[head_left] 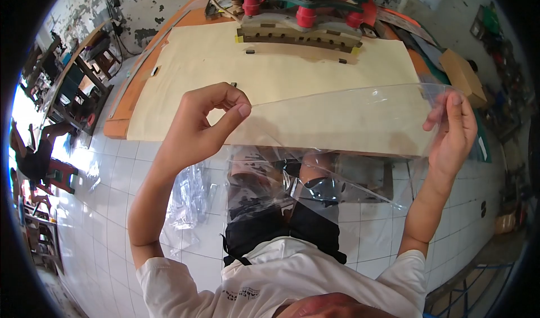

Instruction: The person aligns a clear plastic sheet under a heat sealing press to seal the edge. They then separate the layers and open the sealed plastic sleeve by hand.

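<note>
A clear plastic sheet [332, 115], perhaps a bag, is stretched between my two hands above the near edge of the table and hangs down over my lap. My left hand [211, 118] pinches one upper corner between thumb and index finger. At the other end, my right hand [453, 124] has its fingers closed on the upper right part of the plastic. Through the film, the table edge and my legs show. On the tabletop beneath lies a large pale yellow sheet [202, 53].
A heavy green machine with red parts [306, 17] stands at the table's back. Small dark pieces [250, 52] lie before it. A cardboard box [462, 77] is at right. Crumpled clear plastic [190, 197] lies on the tiled floor. Another person [36, 155] sits far left.
</note>
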The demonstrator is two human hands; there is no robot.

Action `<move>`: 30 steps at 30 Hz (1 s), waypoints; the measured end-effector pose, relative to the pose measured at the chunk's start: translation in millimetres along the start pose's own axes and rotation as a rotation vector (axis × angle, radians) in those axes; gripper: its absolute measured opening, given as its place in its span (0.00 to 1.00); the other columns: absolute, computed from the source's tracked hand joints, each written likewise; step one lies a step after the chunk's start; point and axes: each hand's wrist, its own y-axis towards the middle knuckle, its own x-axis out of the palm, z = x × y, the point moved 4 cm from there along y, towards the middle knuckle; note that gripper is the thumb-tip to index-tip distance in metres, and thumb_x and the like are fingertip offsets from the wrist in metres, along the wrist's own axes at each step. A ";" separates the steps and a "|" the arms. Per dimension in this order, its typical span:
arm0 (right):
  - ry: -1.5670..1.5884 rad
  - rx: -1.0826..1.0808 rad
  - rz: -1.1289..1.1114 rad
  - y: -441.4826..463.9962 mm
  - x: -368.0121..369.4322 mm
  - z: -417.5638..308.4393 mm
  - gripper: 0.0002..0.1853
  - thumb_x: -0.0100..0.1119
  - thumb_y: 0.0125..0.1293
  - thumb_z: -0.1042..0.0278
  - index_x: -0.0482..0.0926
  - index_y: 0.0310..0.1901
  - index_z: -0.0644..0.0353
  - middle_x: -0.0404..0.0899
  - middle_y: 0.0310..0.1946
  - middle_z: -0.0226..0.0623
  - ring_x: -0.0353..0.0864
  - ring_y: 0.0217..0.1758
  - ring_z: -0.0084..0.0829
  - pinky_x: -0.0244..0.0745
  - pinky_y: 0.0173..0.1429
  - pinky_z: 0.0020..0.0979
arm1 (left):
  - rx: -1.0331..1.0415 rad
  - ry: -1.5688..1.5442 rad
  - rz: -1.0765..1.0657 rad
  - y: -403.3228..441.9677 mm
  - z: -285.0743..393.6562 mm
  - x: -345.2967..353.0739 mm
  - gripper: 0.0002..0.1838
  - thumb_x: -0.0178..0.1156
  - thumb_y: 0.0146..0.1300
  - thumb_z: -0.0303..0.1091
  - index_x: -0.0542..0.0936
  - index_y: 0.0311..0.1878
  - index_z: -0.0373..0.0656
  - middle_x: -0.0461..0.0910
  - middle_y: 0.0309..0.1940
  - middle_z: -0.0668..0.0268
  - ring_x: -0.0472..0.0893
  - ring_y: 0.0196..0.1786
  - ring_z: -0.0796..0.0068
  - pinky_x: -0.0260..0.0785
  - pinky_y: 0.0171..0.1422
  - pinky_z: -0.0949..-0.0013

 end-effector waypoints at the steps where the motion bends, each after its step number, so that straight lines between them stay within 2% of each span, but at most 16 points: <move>1: 0.020 0.007 0.029 -0.1 -2.6 1.6 0.15 0.54 0.77 0.60 0.80 0.38 0.64 0.77 0.30 0.31 0.72 0.25 0.19 0.68 0.26 0.22 | 0.008 -0.051 0.021 0.0 -3.7 2.1 0.07 0.63 0.68 0.28 0.81 0.39 0.32 0.83 0.34 0.64 0.80 0.41 0.78 0.72 0.53 0.70; 3: 0.043 0.013 0.057 1.7 -6.8 4.5 0.15 0.54 0.77 0.60 0.80 0.38 0.64 0.77 0.29 0.31 0.71 0.25 0.19 0.67 0.26 0.21 | 0.016 -0.100 0.045 1.1 -9.7 6.1 0.08 0.65 0.66 0.29 0.82 0.39 0.31 0.85 0.34 0.63 0.81 0.40 0.77 0.74 0.52 0.70; 5: 0.060 0.027 0.098 4.5 -12.6 7.7 0.15 0.54 0.77 0.60 0.80 0.39 0.65 0.76 0.27 0.30 0.70 0.24 0.18 0.65 0.26 0.21 | -0.018 -0.179 0.034 2.3 -14.9 11.0 0.08 0.65 0.66 0.29 0.83 0.40 0.32 0.86 0.37 0.63 0.83 0.44 0.76 0.74 0.57 0.69; 9: 0.076 0.047 0.078 8.5 -17.3 13.2 0.15 0.55 0.76 0.59 0.80 0.39 0.65 0.75 0.25 0.29 0.69 0.23 0.18 0.65 0.25 0.22 | -0.037 -0.272 0.026 3.5 -16.3 15.4 0.08 0.65 0.67 0.29 0.83 0.40 0.32 0.86 0.39 0.62 0.84 0.47 0.75 0.74 0.59 0.69; 11: 0.078 0.113 0.147 8.9 -19.2 15.8 0.15 0.56 0.76 0.58 0.80 0.40 0.64 0.76 0.25 0.29 0.69 0.23 0.17 0.65 0.25 0.22 | -0.056 -0.365 -0.031 2.1 -12.2 17.5 0.05 0.61 0.70 0.26 0.81 0.43 0.33 0.85 0.43 0.58 0.83 0.51 0.70 0.72 0.62 0.64; 15: 0.083 0.154 0.159 10.1 -22.6 27.8 0.15 0.57 0.75 0.58 0.80 0.40 0.63 0.76 0.24 0.29 0.70 0.23 0.17 0.65 0.25 0.21 | 0.013 -0.432 0.022 0.3 -1.9 20.8 0.06 0.58 0.72 0.28 0.78 0.43 0.33 0.85 0.42 0.56 0.84 0.51 0.68 0.73 0.61 0.63; 18: 0.064 0.194 0.101 11.3 -25.7 41.1 0.14 0.58 0.75 0.58 0.80 0.41 0.62 0.76 0.25 0.28 0.72 0.24 0.17 0.66 0.26 0.21 | 0.000 -0.510 0.038 -0.6 2.7 19.2 0.08 0.58 0.73 0.29 0.77 0.42 0.33 0.86 0.39 0.59 0.84 0.48 0.74 0.75 0.57 0.67; 20: 0.027 0.246 -0.002 11.6 -25.6 48.2 0.12 0.58 0.74 0.60 0.81 0.46 0.61 0.79 0.31 0.30 0.74 0.30 0.16 0.69 0.32 0.20 | 0.032 -0.516 0.031 0.7 4.9 18.7 0.08 0.56 0.75 0.30 0.75 0.42 0.34 0.85 0.37 0.60 0.84 0.46 0.75 0.75 0.55 0.68; 21: 0.024 0.247 0.004 10.4 -23.2 48.6 0.12 0.58 0.74 0.60 0.81 0.46 0.61 0.79 0.31 0.30 0.74 0.30 0.16 0.69 0.32 0.20 | 0.033 -0.518 0.025 1.4 6.4 18.4 0.08 0.56 0.75 0.30 0.75 0.42 0.34 0.85 0.37 0.60 0.84 0.46 0.75 0.75 0.55 0.68; 23: -0.144 0.211 0.090 7.6 -14.4 45.9 0.13 0.59 0.73 0.62 0.80 0.51 0.61 0.81 0.41 0.33 0.78 0.42 0.20 0.73 0.47 0.23 | 0.004 -0.417 0.018 1.3 8.9 18.2 0.07 0.54 0.76 0.31 0.74 0.43 0.36 0.85 0.37 0.59 0.85 0.46 0.70 0.74 0.56 0.65; 24: -0.149 0.212 0.098 7.6 -9.1 48.1 0.13 0.59 0.73 0.62 0.80 0.51 0.61 0.81 0.41 0.33 0.78 0.42 0.20 0.73 0.47 0.23 | 0.006 -0.420 0.009 1.3 9.3 19.3 0.07 0.54 0.76 0.31 0.74 0.43 0.36 0.85 0.37 0.59 0.85 0.46 0.70 0.74 0.56 0.65; 26: -0.315 -0.122 0.152 6.0 1.8 38.2 0.15 0.60 0.71 0.63 0.79 0.53 0.64 0.80 0.48 0.37 0.78 0.53 0.27 0.71 0.61 0.30 | -0.036 -0.429 -0.044 -0.3 8.7 24.3 0.07 0.54 0.76 0.30 0.74 0.43 0.36 0.85 0.37 0.59 0.84 0.45 0.71 0.74 0.55 0.66; 27: -0.320 -0.117 0.157 1.6 6.1 34.5 0.15 0.60 0.71 0.63 0.79 0.53 0.64 0.80 0.48 0.37 0.78 0.53 0.27 0.71 0.61 0.30 | -0.038 -0.432 -0.052 -0.5 9.3 26.3 0.07 0.54 0.76 0.30 0.74 0.43 0.36 0.85 0.37 0.59 0.84 0.45 0.71 0.74 0.55 0.66; 29: -0.446 -0.175 -0.066 -8.0 25.4 20.2 0.15 0.61 0.70 0.65 0.78 0.52 0.66 0.80 0.49 0.40 0.77 0.59 0.33 0.68 0.67 0.34 | -0.090 -0.411 -0.111 -0.7 9.7 32.2 0.07 0.54 0.76 0.29 0.75 0.43 0.35 0.85 0.37 0.60 0.84 0.45 0.73 0.75 0.54 0.67; 30: -0.483 -0.243 -0.195 -12.3 38.1 10.8 0.15 0.61 0.69 0.66 0.79 0.51 0.66 0.80 0.49 0.42 0.78 0.57 0.36 0.69 0.66 0.35 | -0.090 -0.411 -0.120 -0.5 11.9 33.9 0.07 0.54 0.76 0.29 0.75 0.43 0.35 0.85 0.37 0.60 0.84 0.45 0.73 0.75 0.54 0.67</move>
